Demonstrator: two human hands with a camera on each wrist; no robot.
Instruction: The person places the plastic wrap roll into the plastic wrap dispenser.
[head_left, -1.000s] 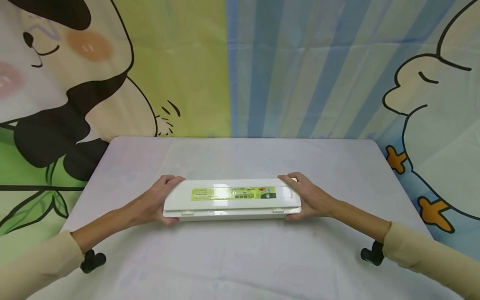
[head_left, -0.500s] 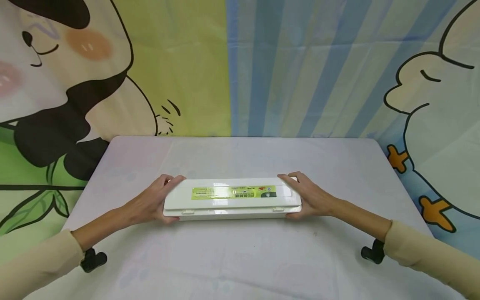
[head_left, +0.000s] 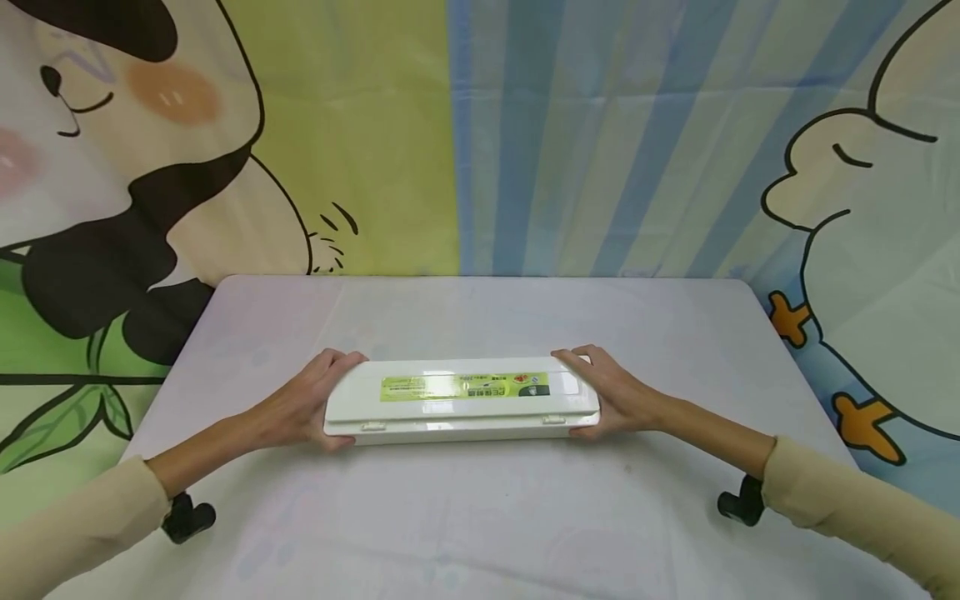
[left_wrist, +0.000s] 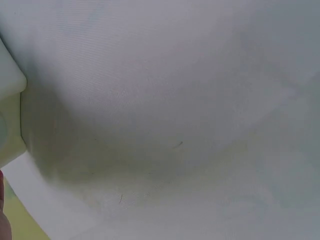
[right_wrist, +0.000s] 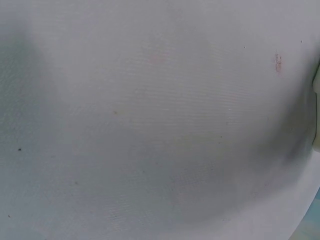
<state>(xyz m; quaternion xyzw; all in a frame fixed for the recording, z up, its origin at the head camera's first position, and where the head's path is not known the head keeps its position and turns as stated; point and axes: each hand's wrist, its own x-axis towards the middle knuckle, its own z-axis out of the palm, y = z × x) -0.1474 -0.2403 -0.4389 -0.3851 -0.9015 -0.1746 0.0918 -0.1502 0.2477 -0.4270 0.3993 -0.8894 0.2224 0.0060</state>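
A long white plastic cling film dispenser lies across the middle of the table, lid down, with a green and yellow label on top and two small latches along its front. At its left end my left hand grips it, thumb and fingers around the end. My right hand holds the right end in the same way. In the left wrist view a corner of the dispenser and a bit of a finger show at the left edge. Only a sliver of the dispenser enters the right wrist view.
The table is covered with a pale, faintly patterned cloth. Behind it hangs a curtain with cartoon animals and stripes, reaching round both sides. Black straps with small mounts sit at both wrists, below beige sleeves.
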